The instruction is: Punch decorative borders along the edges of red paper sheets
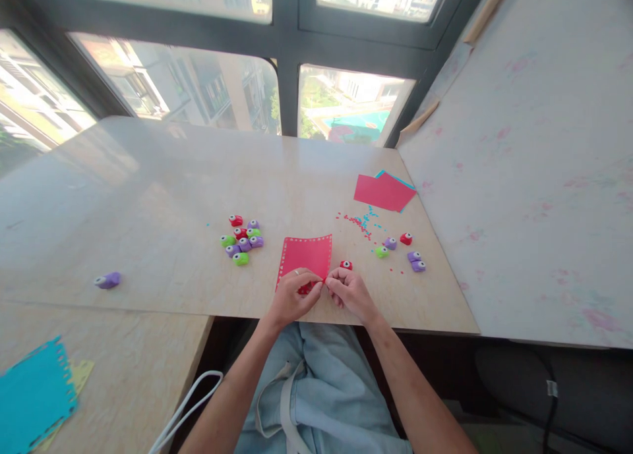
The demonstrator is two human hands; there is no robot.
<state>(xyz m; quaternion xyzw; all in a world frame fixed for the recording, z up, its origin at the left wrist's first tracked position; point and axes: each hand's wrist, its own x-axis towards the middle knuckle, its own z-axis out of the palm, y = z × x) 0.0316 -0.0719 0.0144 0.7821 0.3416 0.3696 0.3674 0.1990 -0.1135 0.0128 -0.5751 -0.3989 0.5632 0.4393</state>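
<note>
A red sheet of paper (306,253) with small punched holes along its left, top and right edges lies near the table's front edge. My left hand (295,298) rests over its lower part, thumb and finger closed on the paper near the lower right corner. Against that same corner my right hand (352,292) pinches with thumb and forefinger, its other fingers curled. The fingertips of both hands nearly meet, and what lies between them is mostly hidden. Just beyond my right hand sits a red craft punch (346,265).
Several craft punches in red, green and purple cluster left of the paper (244,244); more stand at right (390,244). One purple punch (107,281) lies far left. Paper bits (366,223) and red cards (383,191) lie behind. Blue punched paper (39,391) is at lower left.
</note>
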